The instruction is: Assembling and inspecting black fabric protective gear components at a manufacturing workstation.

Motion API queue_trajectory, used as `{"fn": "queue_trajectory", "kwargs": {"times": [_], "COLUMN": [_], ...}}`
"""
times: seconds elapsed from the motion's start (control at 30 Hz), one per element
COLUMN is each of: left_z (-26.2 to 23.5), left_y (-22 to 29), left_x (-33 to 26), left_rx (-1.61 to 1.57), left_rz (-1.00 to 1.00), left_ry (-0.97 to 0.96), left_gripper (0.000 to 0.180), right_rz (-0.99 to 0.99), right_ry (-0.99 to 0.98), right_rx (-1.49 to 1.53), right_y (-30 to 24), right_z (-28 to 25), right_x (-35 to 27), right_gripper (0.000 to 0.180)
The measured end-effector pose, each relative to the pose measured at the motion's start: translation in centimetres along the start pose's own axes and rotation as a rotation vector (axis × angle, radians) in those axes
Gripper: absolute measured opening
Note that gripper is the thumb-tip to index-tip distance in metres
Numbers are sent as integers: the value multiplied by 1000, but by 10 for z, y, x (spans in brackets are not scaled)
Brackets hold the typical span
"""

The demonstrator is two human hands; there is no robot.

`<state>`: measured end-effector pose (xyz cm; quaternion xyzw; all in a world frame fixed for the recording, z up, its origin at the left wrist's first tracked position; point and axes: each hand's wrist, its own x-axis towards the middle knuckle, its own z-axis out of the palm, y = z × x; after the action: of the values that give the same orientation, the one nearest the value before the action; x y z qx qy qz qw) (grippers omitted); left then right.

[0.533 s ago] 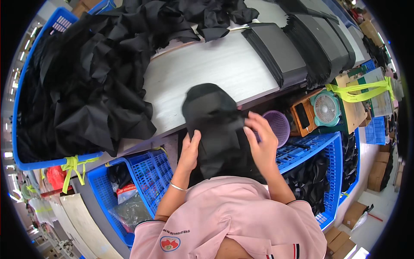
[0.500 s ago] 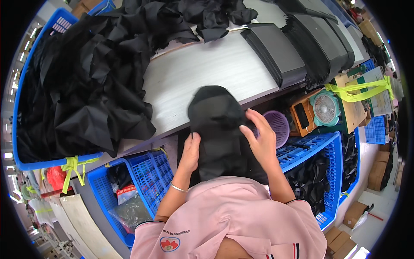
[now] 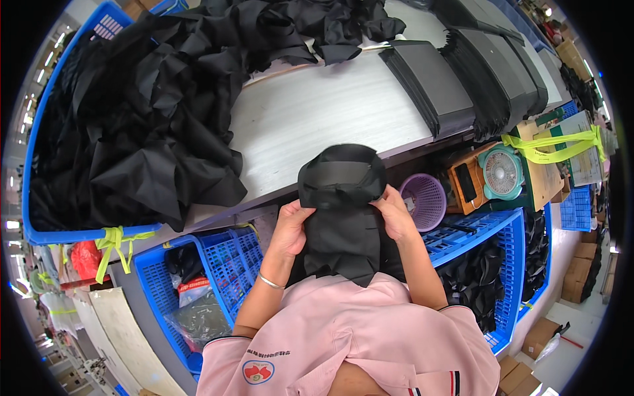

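Note:
A black fabric piece point(image 3: 343, 239), its far end rounded and opening like a pocket, hangs from the table's front edge toward my body. My left hand point(image 3: 290, 228) pinches its left edge, thumb on top. On the opposite edge, my right hand point(image 3: 395, 212) grips the fabric between thumb and fingers. The rounded end stands up in a curved rim between the hands and rests against the white table point(image 3: 317, 105). What lies beneath the cloth is hidden.
Loose black fabric point(image 3: 132, 132) overflows a blue crate point(image 3: 33, 198) at left. Stacked black panels point(image 3: 436, 86) lie at the table's far right. A purple basket point(image 3: 426, 201), a small teal fan point(image 3: 500, 171) and blue crates point(image 3: 505, 277) stand to the right; another blue crate point(image 3: 155, 284) is lower left.
My right hand has come down and closed on the fabric's right edge. The rounded end has opened into a raised rim, and the near end now lies spread toward my shirt.

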<state>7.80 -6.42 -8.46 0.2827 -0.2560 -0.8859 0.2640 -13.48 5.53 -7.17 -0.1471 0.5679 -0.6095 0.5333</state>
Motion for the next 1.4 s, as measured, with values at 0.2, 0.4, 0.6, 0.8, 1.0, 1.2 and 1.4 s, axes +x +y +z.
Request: {"fn": "queue_trajectory", "kwargs": {"times": [0.2, 0.4, 0.6, 0.8, 1.0, 1.2, 1.4], "left_z": [31, 41, 50, 36, 23, 46, 65], "left_y": [7, 0, 16, -3, -13, -22, -52], "left_x": [7, 15, 8, -17, -4, -3, 8], "left_rx": [109, 379, 246, 85, 373, 441, 743], "left_rz": [19, 164, -60, -137, -67, -47, 109], "left_ry": [139, 157, 75, -245, -36, -97, -85], "left_gripper": [10, 16, 35, 33, 30, 27, 21], "right_rz": [-417, -381, -212, -421, -600, -393, -477], "right_ry": [169, 118, -55, 172, 276, 193, 226], "right_rx": [-490, -366, 57, -268, -452, 72, -14], "right_y": [-34, -26, -29, -7, -9, -7, 8], "right_z": [31, 28, 14, -18, -10, -12, -53], "right_x": [-16, -3, -7, -11, -34, -68, -94], "right_gripper": [45, 40, 46, 48, 57, 60, 54]}}
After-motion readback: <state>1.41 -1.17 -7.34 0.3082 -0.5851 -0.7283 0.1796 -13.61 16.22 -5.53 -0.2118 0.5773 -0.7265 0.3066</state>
